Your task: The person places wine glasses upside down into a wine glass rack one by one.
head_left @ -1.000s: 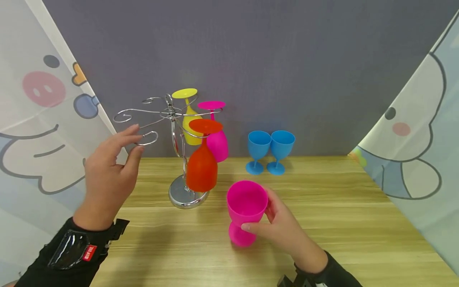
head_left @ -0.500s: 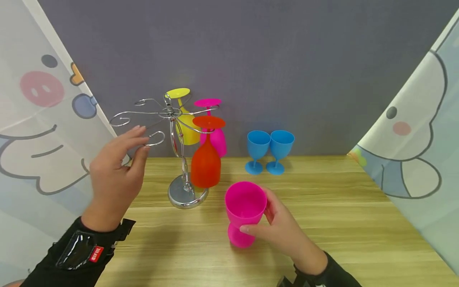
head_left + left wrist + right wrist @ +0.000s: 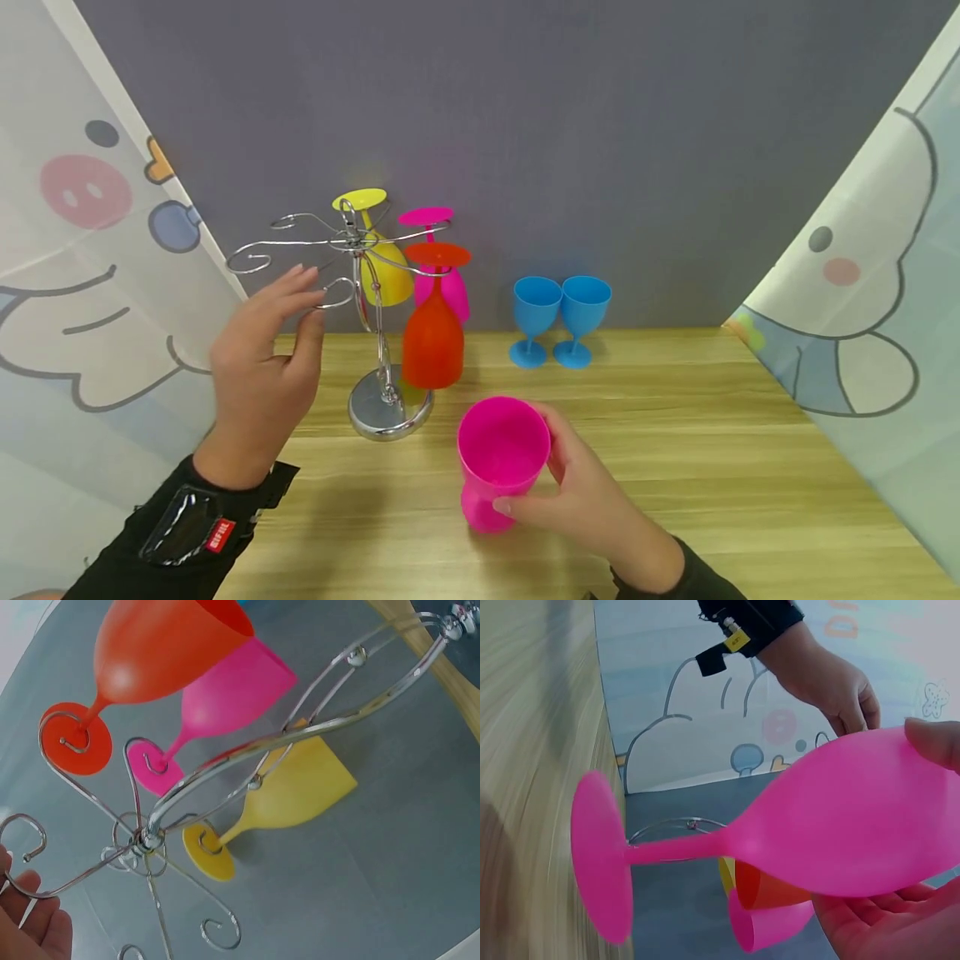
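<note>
L hand (image 3: 262,367) pinches rack (image 3: 351,242); R hand (image 3: 577,500) grips pink goblet (image 3: 502,454), rim up. Prob. prepping to hang it; next move likely = flip, then hang by foot.

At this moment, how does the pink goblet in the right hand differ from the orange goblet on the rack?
The pink goblet has its mouth facing up; the orange goblet is upside down. The pink goblet is held by the right hand, while the orange goblet hangs by its foot from the metal rack. Both have a bowl, a stem and a round foot.
</note>
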Demonstrator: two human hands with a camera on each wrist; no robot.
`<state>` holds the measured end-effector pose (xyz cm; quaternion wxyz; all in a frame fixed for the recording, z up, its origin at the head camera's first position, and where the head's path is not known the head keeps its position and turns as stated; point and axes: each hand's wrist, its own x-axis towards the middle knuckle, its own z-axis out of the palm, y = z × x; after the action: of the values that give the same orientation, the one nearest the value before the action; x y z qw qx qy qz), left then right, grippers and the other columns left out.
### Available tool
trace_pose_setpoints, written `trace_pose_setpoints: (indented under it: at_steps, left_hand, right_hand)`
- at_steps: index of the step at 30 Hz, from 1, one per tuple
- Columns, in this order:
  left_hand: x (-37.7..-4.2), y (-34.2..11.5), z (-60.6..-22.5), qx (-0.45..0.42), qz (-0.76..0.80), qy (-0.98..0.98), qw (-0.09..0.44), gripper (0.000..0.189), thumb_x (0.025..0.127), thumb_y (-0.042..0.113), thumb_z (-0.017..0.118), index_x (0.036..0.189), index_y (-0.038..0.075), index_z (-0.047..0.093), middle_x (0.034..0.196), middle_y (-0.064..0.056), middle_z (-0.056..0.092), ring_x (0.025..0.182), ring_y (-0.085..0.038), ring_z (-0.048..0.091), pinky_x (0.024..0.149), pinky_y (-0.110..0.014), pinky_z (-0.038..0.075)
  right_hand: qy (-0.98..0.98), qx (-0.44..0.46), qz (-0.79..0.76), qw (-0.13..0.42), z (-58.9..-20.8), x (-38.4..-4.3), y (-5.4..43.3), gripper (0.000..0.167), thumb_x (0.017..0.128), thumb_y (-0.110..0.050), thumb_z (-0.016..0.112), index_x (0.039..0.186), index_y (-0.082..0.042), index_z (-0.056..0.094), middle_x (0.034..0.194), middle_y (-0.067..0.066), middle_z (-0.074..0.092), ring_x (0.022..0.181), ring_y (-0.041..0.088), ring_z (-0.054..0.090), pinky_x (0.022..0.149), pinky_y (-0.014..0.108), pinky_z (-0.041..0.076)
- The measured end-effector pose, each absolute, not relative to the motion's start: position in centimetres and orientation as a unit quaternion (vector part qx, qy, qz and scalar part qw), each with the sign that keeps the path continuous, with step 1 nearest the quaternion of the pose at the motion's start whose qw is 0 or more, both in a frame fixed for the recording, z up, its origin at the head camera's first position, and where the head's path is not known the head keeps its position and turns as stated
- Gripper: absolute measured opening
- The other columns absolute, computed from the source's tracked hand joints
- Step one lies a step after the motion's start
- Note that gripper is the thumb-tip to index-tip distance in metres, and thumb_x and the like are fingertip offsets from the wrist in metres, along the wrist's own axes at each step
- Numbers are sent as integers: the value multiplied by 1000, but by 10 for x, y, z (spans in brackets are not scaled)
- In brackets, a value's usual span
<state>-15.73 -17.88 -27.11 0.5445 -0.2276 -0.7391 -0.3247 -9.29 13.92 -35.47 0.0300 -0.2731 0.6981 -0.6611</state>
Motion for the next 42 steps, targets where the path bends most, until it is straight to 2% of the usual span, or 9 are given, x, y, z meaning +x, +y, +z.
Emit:
trace_pose_setpoints:
  at_steps: [8, 17, 29, 33, 37, 42]
  left_hand:
    - [-159, -166, -273, -218, -351, -719, 559, 12, 90, -9, 70, 100, -7, 75, 118, -18, 74, 122, -36, 65, 111, -40, 45]
    - [-159, -155, -272, -218, -371, -701, 569, 10, 89, -13, 69, 96, -9, 75, 113, -20, 74, 119, -39, 66, 110, -42, 46]
    - [-165, -142, -272, -238, -393, -679, 573, 8, 91, -12, 68, 94, -9, 75, 109, -20, 75, 120, -33, 66, 108, -42, 49]
    - [-158, -139, -270, -237, -392, -680, 573, 14, 94, -13, 61, 96, -9, 74, 111, -20, 75, 121, -34, 66, 108, -41, 49]
    - [-142, -137, -270, -220, -398, -677, 579, 19, 95, -13, 54, 100, -10, 72, 114, -20, 74, 121, -35, 65, 108, -39, 49]
    - [-118, -129, -275, -213, -449, -641, 585, 22, 90, -10, 51, 103, -13, 69, 116, -23, 72, 124, -33, 64, 110, -41, 47]
  right_hand:
    - [691, -259, -672, 61, -351, -90, 139, 79, 82, -6, 87, 147, -18, 44, 145, 5, 53, 134, 30, 49, 106, 43, 50]
    - [702, -264, -657, 74, -353, -93, 137, 74, 83, -10, 87, 146, -13, 48, 141, 5, 57, 130, 34, 51, 102, 42, 53]
    - [713, -254, -649, 77, -354, -92, 136, 78, 81, -11, 89, 147, -17, 48, 141, 2, 57, 131, 28, 52, 103, 41, 53]
    - [710, -253, -652, 74, -355, -91, 136, 78, 82, -9, 88, 148, -19, 47, 142, 2, 56, 132, 27, 51, 104, 42, 52]
    - [704, -270, -654, 55, -355, -92, 137, 75, 84, -8, 85, 148, -15, 47, 142, 4, 56, 131, 31, 51, 105, 42, 51]
    - [697, -286, -656, 42, -352, -92, 139, 72, 85, -7, 84, 147, -12, 47, 141, 6, 57, 129, 32, 53, 105, 42, 51]
